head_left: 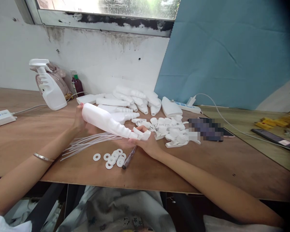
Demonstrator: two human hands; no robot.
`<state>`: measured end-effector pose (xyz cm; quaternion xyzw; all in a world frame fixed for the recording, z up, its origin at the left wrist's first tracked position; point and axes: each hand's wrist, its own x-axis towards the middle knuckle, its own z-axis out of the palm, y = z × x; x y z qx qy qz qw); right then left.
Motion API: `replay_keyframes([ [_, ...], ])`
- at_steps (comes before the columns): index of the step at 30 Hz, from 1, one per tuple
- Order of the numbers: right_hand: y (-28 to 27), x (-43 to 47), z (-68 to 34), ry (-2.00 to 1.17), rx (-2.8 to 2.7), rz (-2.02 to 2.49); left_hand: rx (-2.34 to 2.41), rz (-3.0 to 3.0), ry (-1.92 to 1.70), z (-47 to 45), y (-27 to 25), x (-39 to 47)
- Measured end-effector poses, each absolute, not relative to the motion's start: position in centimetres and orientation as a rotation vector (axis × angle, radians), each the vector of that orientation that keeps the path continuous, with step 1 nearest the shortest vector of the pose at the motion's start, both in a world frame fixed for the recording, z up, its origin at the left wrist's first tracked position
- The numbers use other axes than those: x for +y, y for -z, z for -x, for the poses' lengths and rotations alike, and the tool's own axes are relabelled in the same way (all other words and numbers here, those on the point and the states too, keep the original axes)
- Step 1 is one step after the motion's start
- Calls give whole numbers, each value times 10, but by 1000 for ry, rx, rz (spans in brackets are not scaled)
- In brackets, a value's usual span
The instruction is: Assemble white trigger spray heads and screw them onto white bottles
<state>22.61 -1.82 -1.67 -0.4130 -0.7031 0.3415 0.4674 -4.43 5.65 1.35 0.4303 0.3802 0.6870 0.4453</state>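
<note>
A white spray bottle (103,120) lies tilted in the air between my hands, its base to the left and its neck to the right. My left hand (80,117) grips the base end. Around the white trigger spray head (143,134) at the neck, the fingers of my right hand (148,144) are closed. Whether the head is fastened to the neck I cannot tell. Below lie several white ring washers (114,158), a screwdriver (129,158) with a clear handle, and a bundle of thin white tubes (87,145).
Several white bottles (125,100) are heaped by the wall, with loose spray heads (169,129) to their right. An assembled spray bottle (50,88) stands at the back left near a dark red bottle (77,85). Phones (205,129), power strips (1,118) and a white cable (228,124) lie about.
</note>
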Motion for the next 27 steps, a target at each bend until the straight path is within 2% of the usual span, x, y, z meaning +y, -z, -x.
replay_keyframes([
  [5, 16, -20, -225, -869, -1762, 991, 949, -1036, -1717, 45, -13, 57],
  [14, 16, -18, -226, -728, -1677, 999, 874, -1056, -1638, 46, -14, 56],
  [21, 17, -17, -227, -890, -1531, 1013, 885, -1083, -1366, 51, -16, 54],
  [27, 8, -22, -225, -878, -1521, 1081, 1030, -1250, -1416, 53, -12, 59],
])
